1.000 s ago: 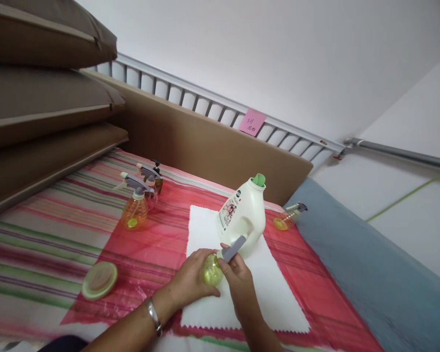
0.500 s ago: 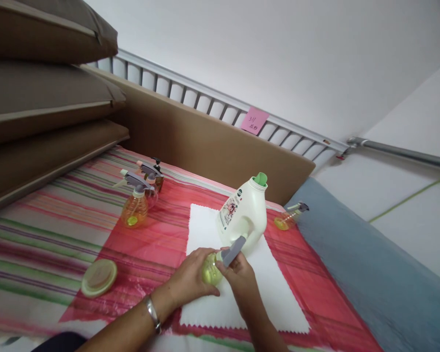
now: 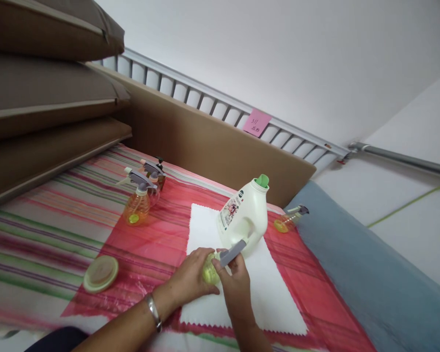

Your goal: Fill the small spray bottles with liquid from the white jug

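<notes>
My left hand (image 3: pixel 193 275) is closed around the body of a small clear spray bottle (image 3: pixel 209 272) holding yellow liquid. My right hand (image 3: pixel 234 283) grips its neck, fingers and thumb at the collar below the grey trigger head (image 3: pixel 232 253). The bottle is over a white cloth with zigzag edges (image 3: pixel 271 293). Just behind it stands a large cream jug (image 3: pixel 247 210) with a printed label and a green spout, its cap off. To the left lies a round pale green lid (image 3: pixel 100 274), flat on the striped cover.
Several spray bottles (image 3: pixel 136 208) stand at the back left, and another spray bottle (image 3: pixel 286 221) at the right edge. Translucent red plastic sheet (image 3: pixel 161 225) covers part of the striped cloth (image 3: pixel 40 234). Stacked brown cushions (image 3: pixel 51 93) rise at left; a brown board (image 3: pixel 205 142) closes the back.
My right hand has shifted slightly left and turned at the trigger head. My left hand stays on the bottle. The camera view has moved slightly.
</notes>
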Tool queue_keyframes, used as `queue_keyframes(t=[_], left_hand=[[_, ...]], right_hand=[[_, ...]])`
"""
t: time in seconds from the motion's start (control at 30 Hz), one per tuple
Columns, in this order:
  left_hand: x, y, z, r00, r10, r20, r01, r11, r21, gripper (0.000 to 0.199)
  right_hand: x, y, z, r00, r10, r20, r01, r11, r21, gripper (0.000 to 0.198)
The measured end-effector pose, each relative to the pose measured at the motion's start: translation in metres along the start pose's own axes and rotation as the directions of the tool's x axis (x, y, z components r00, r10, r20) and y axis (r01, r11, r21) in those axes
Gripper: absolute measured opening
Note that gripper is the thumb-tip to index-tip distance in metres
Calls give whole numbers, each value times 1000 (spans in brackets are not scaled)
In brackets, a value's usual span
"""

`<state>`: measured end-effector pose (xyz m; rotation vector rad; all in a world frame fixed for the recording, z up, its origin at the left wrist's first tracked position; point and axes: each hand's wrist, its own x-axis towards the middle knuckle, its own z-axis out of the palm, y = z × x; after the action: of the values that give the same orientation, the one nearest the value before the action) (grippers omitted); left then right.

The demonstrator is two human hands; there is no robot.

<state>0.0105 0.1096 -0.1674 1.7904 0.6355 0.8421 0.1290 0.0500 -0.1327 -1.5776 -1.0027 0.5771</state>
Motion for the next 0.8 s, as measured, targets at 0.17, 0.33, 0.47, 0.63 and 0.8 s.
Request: queue_keyframes(t=[0.17,0.33,0.47,0.63,0.8], left_hand=[[2,-1,-1,998,54,20,-55,998,42,82],[3,-7,0,1000,16,15,-17,999,42,84],[2,7,-3,1000,13,7,-13,1000,-21,83],[-1,38,-11,996,62,-64,-71,986,-148,62],[1,43,-8,975,64,-214,-90,989,-115,43]], right_hand=[[2,3,0,1000,-3,-5,3,1000,0,33],[7,0,0,999,2,49,-2,1000,-3,30],[9,-4,0,998,0,63,2,999,-35,28],[8,-2,1,999,-13,44,15,999,-48,32],[2,2,8,998,-55,25,56,997,-45,29]])
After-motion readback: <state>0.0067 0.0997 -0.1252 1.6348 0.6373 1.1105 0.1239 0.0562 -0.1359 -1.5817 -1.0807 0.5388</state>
